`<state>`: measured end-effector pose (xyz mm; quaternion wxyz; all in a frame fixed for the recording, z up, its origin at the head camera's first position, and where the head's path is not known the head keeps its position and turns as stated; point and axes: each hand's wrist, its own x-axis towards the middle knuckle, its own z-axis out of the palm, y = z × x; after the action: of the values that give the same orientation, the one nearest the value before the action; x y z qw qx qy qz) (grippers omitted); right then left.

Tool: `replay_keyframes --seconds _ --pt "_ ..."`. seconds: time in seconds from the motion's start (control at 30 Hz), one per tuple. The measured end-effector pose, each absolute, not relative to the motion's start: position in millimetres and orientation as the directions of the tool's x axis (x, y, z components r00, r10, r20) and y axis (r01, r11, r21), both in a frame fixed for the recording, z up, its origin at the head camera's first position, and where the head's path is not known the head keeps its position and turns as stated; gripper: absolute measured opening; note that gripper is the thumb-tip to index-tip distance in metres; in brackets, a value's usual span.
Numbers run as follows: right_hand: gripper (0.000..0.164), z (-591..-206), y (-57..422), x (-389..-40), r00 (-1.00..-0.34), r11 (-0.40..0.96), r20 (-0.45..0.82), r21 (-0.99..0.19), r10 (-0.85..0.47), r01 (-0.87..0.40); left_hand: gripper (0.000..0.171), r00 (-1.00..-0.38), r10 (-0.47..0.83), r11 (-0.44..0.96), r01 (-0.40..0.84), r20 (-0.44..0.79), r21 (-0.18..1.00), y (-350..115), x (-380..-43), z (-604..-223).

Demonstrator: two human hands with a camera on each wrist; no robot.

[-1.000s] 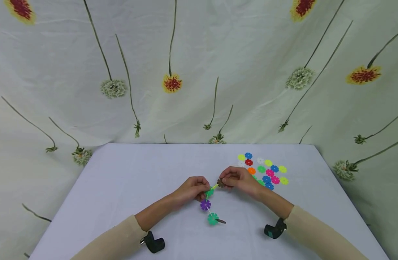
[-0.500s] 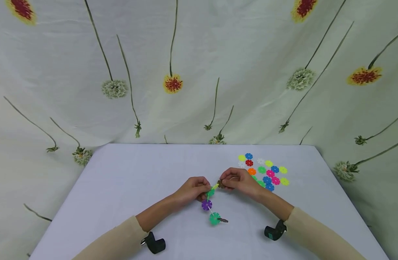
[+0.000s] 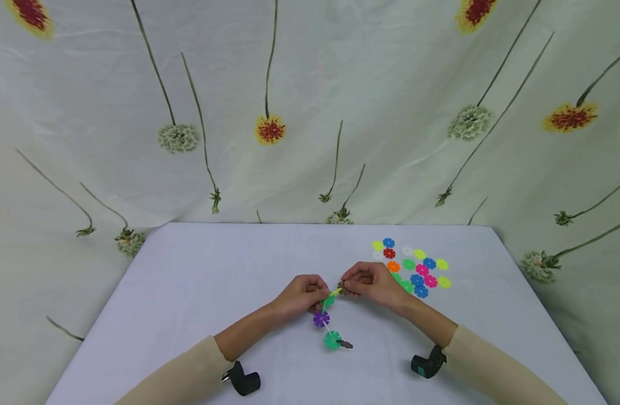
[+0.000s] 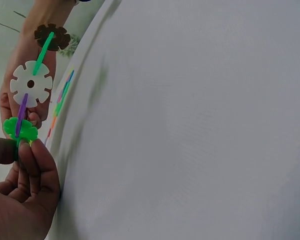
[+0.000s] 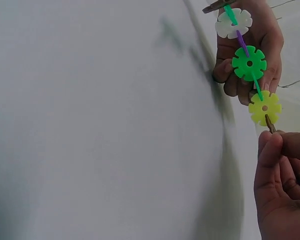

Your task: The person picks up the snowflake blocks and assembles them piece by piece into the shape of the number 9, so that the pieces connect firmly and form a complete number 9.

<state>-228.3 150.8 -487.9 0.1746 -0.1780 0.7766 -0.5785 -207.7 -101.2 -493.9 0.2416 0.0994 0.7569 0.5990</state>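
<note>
A chain of notched flower-shaped plastic discs hangs between the two hands above the table. My left hand pinches a green disc in the chain between thumb and fingers. From that hand the lower part dangles, with a purple disc, a white disc, a green disc and a brown disc at the end. Toward the right hand is a yellow disc. My right hand pinches a brown disc, seen edge-on, whose rim meets the yellow disc's notch. How deeply they interlock cannot be told.
Loose discs in several colours, such as an orange disc and a red disc, lie flat beyond the right hand. The white table reaches back to a flower-printed cloth. Each forearm wears a black wrist camera.
The hands keep nearly the same places and grips. The brown disc's angle in the right fingers shifts slightly beside the yellow disc, and the hanging end of the chain sways a little.
</note>
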Motion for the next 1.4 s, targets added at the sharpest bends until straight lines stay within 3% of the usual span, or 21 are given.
replay_keyframes --seconds 0.2,0.33,0.53,0.8,1.4 --pt "0.016 -488 150 -225 -0.872 0.277 -0.004 -0.949 -0.49 -0.151 0.015 -0.846 0.453 0.241 -0.188 -0.282 0.952 -101 -207 -494" --pt "0.014 -493 150 -224 -0.882 0.317 0.034 -0.926 -0.47 -0.205 0.014 -0.843 0.47 0.246 -0.159 -0.261 0.956 -99 -204 -492" --pt "0.019 -491 153 -222 -0.892 0.277 -0.03 -0.955 -0.452 -0.109 0.015 -0.858 0.455 0.264 -0.125 -0.237 0.957 -100 -204 -492" --pt "0.026 -492 158 -225 -0.872 0.23 -0.128 -0.973 -0.473 0.018 0.017 -0.829 0.506 0.222 -0.139 -0.236 0.965 -102 -207 -495" --pt "0.027 -483 154 -225 -0.877 0.168 -0.108 -0.985 -0.468 0.032 0.022 -0.793 0.563 0.183 -0.156 -0.234 0.971 -100 -209 -491"
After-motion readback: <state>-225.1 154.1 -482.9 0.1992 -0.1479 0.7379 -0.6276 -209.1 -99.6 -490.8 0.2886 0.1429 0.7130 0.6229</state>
